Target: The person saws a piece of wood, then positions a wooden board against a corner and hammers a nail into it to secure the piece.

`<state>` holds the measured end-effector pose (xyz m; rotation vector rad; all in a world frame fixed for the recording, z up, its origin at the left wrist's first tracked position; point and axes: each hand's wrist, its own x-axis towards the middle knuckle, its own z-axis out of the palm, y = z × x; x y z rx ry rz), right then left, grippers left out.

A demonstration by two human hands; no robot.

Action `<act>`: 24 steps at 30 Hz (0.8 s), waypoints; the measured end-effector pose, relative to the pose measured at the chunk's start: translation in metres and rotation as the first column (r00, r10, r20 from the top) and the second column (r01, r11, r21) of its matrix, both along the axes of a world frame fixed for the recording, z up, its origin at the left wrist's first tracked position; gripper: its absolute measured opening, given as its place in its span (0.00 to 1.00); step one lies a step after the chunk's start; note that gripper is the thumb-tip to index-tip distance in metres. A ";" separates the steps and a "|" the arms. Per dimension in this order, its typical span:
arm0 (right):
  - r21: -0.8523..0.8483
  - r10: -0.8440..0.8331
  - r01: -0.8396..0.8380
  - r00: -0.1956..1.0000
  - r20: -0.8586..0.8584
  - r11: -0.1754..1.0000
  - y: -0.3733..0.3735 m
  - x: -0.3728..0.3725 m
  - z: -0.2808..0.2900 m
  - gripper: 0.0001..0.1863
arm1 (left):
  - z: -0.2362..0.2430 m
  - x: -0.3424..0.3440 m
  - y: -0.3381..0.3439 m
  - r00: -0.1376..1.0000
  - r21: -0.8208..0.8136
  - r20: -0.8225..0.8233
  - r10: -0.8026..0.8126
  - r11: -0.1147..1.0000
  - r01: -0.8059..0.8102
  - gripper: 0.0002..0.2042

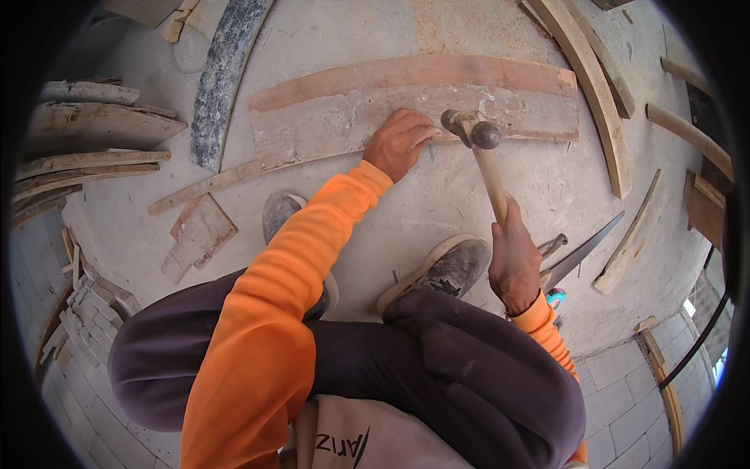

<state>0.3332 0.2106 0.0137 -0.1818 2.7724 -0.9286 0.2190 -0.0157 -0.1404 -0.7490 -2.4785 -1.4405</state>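
Grips a hammer [490, 181] by its wooden handle in the right hand [516, 262], fingers wrapped fully around. Holds the hammer head just right of the left hand [400, 144], in view over the lower part of a wide board [336, 117]. Curls the left hand at that board's lower edge, thumb and fingers nearly together; cannot tell of anything pinched there. Has the board flat on the concrete floor [367, 234], ahead of both shoes [451, 270], with a narrow wooden strip [211, 186] along its lower edge. Has a handsaw [584, 252] near the right hand.

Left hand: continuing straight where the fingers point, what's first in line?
Likely the hammer head, just right of the left hand; depth is unclear, so the hand might pass beneath it.
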 end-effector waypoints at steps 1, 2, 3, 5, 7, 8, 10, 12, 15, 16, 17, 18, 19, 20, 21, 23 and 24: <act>-0.008 0.003 -0.003 1.000 -0.012 1.000 0.001 -0.001 0.001 0.31 | 0.000 0.000 0.000 1.000 0.005 -0.011 -0.004 1.000 0.005 0.13; -0.016 0.007 -0.007 1.000 -0.025 1.000 0.001 -0.001 0.001 0.31 | -0.001 0.000 0.000 1.000 0.012 -0.014 -0.002 1.000 0.002 0.13; -0.015 0.011 -0.012 0.999 -0.053 1.000 0.001 -0.001 0.000 0.31 | -0.001 0.000 0.001 1.000 0.019 -0.014 0.000 1.000 0.000 0.13; 0.014 0.021 -0.020 0.999 -0.032 1.000 0.002 0.000 -0.003 0.31 | -0.002 0.001 0.002 1.000 0.012 -0.008 0.005 1.000 -0.005 0.13; 0.099 0.020 -0.034 0.990 0.139 0.994 0.004 -0.002 -0.008 0.32 | 0.001 0.001 0.002 1.000 -0.013 0.003 0.008 1.000 -0.008 0.14; 0.153 0.008 -0.049 0.966 0.260 0.987 0.005 -0.003 -0.010 0.32 | 0.000 0.003 0.003 1.000 -0.009 0.004 0.006 1.000 -0.006 0.14; 0.105 0.010 -0.026 0.989 0.144 0.994 0.009 -0.003 -0.014 0.33 | -0.001 0.004 0.002 1.000 -0.005 0.001 0.006 1.000 -0.006 0.14; 0.051 0.007 -0.009 0.999 0.032 0.999 0.009 -0.003 -0.013 0.33 | -0.003 0.001 0.001 1.000 0.002 -0.006 -0.004 1.000 0.004 0.14; 0.018 0.003 -0.003 1.000 -0.021 1.000 0.005 -0.001 -0.012 0.33 | -0.004 0.002 0.000 1.000 0.000 -0.009 -0.003 1.000 0.003 0.14; 0.041 0.008 -0.009 0.999 0.036 0.999 0.005 0.001 -0.017 0.33 | -0.003 0.002 0.000 1.000 -0.002 -0.012 -0.001 1.000 0.001 0.14; 0.064 0.011 -0.017 0.996 0.092 0.998 0.005 0.003 -0.021 0.33 | -0.003 0.002 0.001 1.000 0.002 0.001 -0.003 1.000 0.003 0.14; 0.038 0.000 -0.003 0.996 0.090 0.999 0.007 0.002 -0.023 0.32 | -0.002 0.001 0.001 1.000 0.004 0.009 -0.006 1.000 0.006 0.14; 0.012 -0.011 0.010 0.996 0.087 1.000 0.010 0.001 -0.025 0.31 | -0.001 0.000 0.001 1.000 0.005 0.017 -0.009 1.000 0.009 0.13; -0.014 -0.022 0.023 0.996 0.085 1.000 0.012 0.000 -0.027 0.31 | 0.000 -0.002 0.000 0.999 0.006 0.031 -0.024 1.000 0.024 0.13; -0.027 -0.069 0.072 0.994 0.084 0.997 0.011 0.001 -0.027 0.30 | 0.001 -0.001 0.000 0.998 0.007 0.050 -0.040 0.999 0.040 0.13; -0.046 -0.160 0.165 0.982 0.102 0.985 0.008 0.005 -0.026 0.28 | 0.001 -0.003 -0.001 0.996 0.009 0.071 -0.059 0.998 0.059 0.12; -0.049 -0.202 0.209 0.972 0.119 0.977 0.007 0.005 -0.024 0.27 | 0.002 -0.004 -0.001 0.995 0.013 0.073 -0.065 0.998 0.064 0.12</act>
